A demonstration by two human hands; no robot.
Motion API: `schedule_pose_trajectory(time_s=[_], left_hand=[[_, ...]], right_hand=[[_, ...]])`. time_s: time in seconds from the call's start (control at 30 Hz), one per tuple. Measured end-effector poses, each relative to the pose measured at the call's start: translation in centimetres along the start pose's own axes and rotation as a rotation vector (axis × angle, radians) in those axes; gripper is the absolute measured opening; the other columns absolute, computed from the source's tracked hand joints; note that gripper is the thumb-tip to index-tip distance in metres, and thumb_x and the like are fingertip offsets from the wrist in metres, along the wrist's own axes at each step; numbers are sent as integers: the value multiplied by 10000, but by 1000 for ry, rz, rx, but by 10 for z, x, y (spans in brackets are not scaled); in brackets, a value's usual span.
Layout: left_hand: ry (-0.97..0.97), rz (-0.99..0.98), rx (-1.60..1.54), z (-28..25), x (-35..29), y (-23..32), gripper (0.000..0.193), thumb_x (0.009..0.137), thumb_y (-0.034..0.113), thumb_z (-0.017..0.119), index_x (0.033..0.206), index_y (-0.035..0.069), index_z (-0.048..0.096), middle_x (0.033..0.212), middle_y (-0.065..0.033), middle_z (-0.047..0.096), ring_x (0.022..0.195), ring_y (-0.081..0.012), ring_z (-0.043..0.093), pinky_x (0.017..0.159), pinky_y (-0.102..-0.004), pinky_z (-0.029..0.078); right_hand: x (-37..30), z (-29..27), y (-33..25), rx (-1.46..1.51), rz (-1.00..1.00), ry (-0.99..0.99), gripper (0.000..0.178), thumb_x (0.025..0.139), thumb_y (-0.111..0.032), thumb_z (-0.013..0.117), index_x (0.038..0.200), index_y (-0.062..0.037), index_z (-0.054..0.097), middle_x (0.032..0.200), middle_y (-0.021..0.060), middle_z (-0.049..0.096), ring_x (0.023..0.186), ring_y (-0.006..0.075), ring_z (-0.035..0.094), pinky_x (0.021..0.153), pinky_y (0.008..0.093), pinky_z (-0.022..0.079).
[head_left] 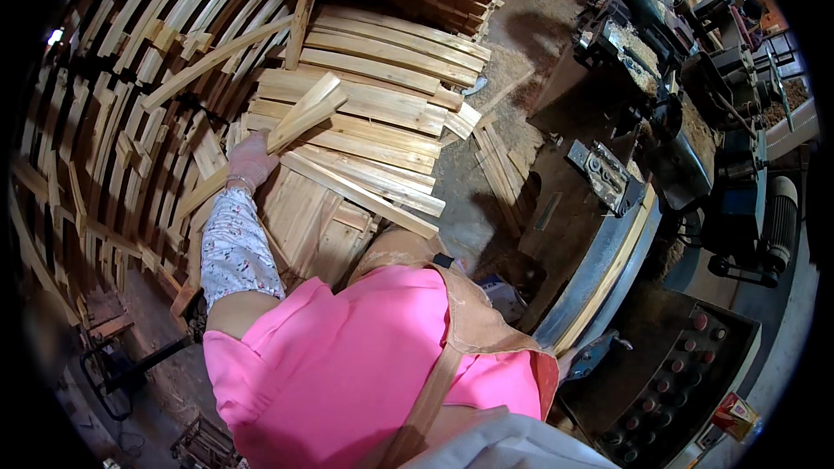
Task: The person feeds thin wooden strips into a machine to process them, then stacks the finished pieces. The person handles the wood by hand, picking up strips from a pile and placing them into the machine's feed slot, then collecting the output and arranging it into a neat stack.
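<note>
My left hand (250, 162), in a white patterned sleeve cover, reaches forward to the left side of a pile of pale wooden boards. Its fingers are wrapped round the end of a wooden strip (308, 120), which slants up to the right over the pile. A second pale piece lies against that strip. Beneath them, planed boards (373, 148) lie side by side in layers, and one loose board (365, 195) crosses toward my body at an angle. My right hand does not show; my torso and apron hide that side.
Tall stacks of wooden strips (156, 26) rise at the left and back. On the right stands a woodworking machine (669, 139) with a metal-edged feed table holding a long strip (608, 269). A push-button panel (669, 391) is near right. Offcuts (499, 165) and sawdust litter the floor.
</note>
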State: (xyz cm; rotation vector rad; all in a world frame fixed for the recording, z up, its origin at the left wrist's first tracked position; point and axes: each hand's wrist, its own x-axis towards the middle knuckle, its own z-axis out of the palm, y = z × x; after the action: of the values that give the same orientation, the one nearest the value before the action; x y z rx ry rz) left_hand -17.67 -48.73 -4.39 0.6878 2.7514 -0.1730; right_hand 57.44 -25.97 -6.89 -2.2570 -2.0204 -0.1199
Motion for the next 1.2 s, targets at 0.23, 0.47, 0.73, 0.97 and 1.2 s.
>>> schedule_pose_trajectory(time_s=[0.23, 0.47, 0.73, 0.97, 1.2], left_hand=[[278, 222, -267, -122, 12, 125, 658, 867, 388, 800, 1417, 86, 602, 1244, -215, 733, 1162, -410, 695, 1005, -494, 557], [-5, 769, -1428, -187, 22, 331, 517, 898, 196, 887, 1316, 15, 643, 1108, -67, 739, 979, -159, 693, 875, -316, 578], [-944, 701, -2021, -74, -113, 534, 246, 1004, 160, 751, 1207, 22, 758, 1059, -71, 777, 997, -184, 748, 890, -347, 620], [-1379, 790, -1208, 45, -204, 599, 690, 916, 450, 858, 1398, 25, 609, 1279, -104, 698, 1115, -209, 617, 1044, -405, 519], [-1578, 1014, -786, 84, -244, 549, 820, 995, 473, 730, 1625, 30, 448, 1572, -157, 551, 1471, -249, 478, 1225, -396, 377]], right_hand=[[98, 38, -16, 74, -217, 184, 520, 980, -305, 674, 1446, -79, 628, 1186, 236, 739, 1081, 446, 684, 947, 541, 532], [193, 42, -86, 191, -129, 162, 346, 903, -317, 709, 1129, -58, 750, 1024, 217, 746, 1008, 429, 692, 887, 528, 543], [105, -42, -193, 1066, -375, -502, 1101, 840, -313, 897, 1705, -50, 268, 1644, 249, 456, 1520, 352, 469, 1218, 376, 411], [-20, -29, -56, 811, 51, -130, 860, 874, -224, 845, 1622, -66, 450, 1433, 239, 607, 1328, 411, 586, 1133, 474, 470], [-77, -42, -45, 203, 479, -309, 908, 887, -267, 830, 1659, -151, 365, 1277, 238, 643, 1193, 454, 616, 1021, 546, 506]])
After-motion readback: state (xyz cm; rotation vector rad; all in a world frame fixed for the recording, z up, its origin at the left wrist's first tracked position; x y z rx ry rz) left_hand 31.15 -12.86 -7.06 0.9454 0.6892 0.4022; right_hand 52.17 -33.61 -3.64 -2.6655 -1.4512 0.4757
